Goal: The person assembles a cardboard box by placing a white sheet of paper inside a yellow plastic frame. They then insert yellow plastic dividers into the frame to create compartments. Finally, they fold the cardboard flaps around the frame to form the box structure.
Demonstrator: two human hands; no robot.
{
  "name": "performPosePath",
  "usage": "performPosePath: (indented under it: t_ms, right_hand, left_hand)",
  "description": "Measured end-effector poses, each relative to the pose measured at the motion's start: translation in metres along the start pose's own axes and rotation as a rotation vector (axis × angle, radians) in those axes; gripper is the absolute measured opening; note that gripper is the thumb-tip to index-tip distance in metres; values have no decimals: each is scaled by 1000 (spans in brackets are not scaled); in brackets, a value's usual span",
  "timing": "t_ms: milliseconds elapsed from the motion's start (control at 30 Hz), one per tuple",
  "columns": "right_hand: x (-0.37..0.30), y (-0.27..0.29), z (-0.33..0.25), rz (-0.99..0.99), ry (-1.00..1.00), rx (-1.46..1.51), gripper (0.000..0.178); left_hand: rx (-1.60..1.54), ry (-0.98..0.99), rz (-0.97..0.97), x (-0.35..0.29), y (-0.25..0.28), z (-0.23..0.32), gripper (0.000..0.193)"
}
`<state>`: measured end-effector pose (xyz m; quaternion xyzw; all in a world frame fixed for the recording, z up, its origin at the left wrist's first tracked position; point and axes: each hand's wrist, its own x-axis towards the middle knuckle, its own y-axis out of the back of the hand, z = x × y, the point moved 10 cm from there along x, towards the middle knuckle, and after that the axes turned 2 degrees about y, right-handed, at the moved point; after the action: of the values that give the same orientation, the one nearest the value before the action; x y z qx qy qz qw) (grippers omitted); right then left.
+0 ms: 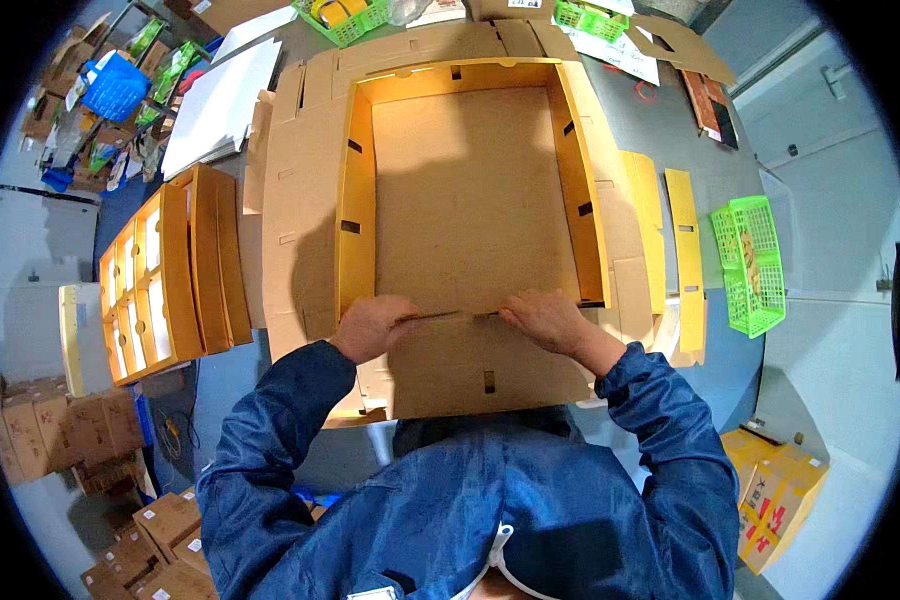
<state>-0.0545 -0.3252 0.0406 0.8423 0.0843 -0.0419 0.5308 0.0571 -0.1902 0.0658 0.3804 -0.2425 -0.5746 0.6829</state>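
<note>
A shallow cardboard box (470, 190) lies in front of me, with yellow walls standing on the left, right and far sides and a plain brown floor. Its near flap (488, 372) lies out toward my body and has a small slot. At the near left corner my left hand (372, 328) is closed on the edge of the cardboard. My right hand (548, 320) pinches the same near edge close to the right corner. Between the two hands a thin strip of that edge shows. The undersides of my fingers are hidden.
Flat brown cardboard (300, 190) lies beneath the box. At left stands a yellow compartment tray (155, 290) beside stacked yellow boxes. Yellow strips (685, 250) and a green basket (750, 265) are on the right. White sheets (220, 110) lie back left. Cartons (60, 425) fill the lower left.
</note>
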Motion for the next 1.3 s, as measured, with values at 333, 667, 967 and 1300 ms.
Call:
performPosePath:
  t_ms: [333, 667, 967, 1300]
  right_hand:
    - [1, 16, -6, 228, 117, -1, 17]
    - [-6, 14, -14, 149, 189, 37, 20]
    - [-8, 4, -7, 77, 149, 9, 21]
    - [-4, 18, -15, 136, 206, 4, 14]
  left_hand:
    - [61, -62, 44, 43, -18, 46, 20]
    - [277, -408, 61, 23, -36, 72, 14]
    - [259, -488, 104, 22, -26, 82, 13]
    - [245, -480, 40, 24, -28, 79, 14]
